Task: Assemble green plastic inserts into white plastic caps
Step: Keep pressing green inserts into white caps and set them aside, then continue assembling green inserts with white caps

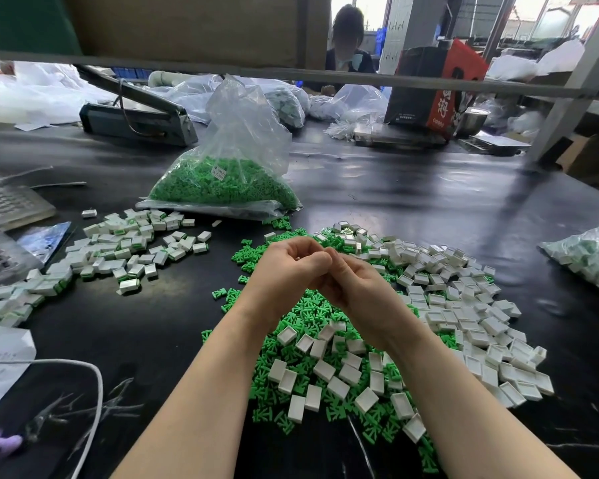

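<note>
The head view is showing the left hand [287, 267] and right hand [353, 288] curling together, contents hidden, above the green inserts [312, 312] and white caps [464, 305]; a misaligned insert could jam.

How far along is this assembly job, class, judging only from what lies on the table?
Done: a heap of assembled caps with green showing lies at left. In hand: the left hand and right hand meet, fingers curled; what their grip holds is hidden. Left: many loose green inserts, empty white caps, and a full bag of green inserts. Much remains.
</note>
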Motion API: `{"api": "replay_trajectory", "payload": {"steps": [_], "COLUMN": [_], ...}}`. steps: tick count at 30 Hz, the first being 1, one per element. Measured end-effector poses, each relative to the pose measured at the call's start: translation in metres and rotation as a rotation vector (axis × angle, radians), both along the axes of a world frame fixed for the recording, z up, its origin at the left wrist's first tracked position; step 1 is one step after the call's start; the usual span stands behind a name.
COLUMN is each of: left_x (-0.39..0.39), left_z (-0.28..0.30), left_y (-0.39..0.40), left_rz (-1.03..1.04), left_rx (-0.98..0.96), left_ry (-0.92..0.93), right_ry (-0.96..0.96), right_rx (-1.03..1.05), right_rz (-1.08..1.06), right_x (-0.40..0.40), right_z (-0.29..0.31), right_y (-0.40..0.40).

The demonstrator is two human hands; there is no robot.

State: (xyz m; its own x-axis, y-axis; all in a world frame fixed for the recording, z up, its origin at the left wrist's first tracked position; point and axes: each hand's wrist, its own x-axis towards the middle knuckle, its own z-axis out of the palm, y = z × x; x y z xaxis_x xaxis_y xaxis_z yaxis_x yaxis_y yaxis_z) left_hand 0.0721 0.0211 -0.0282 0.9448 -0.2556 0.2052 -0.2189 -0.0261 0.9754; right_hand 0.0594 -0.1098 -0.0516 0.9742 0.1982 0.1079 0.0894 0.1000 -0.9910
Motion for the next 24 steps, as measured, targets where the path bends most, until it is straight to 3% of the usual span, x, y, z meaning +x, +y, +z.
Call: {"api": "replay_trajectory", "payload": {"steps": [11,16,24], "left_x": [0.003,0.009,0.013], "left_z": [-0.002,-0.002,-0.001], "left_y": [0.0,0.012,0.026], "left_rz": [0.012,0.129,0.129], "left_rx": [-0.038,-0.109,-0.257], "left_ry": [0.108,0.234,0.384], "right_ry": [-0.013,0.009,-0.04], "right_rx": [-0.078,-0.197,-0.273], "right_rz": [0.051,-0.018,-0.173], "right_x": [0.003,0.003,0.007], "right_z": [-0.004,-0.002,-0.001], "right_y": [0.005,0.002,-0.01]}}
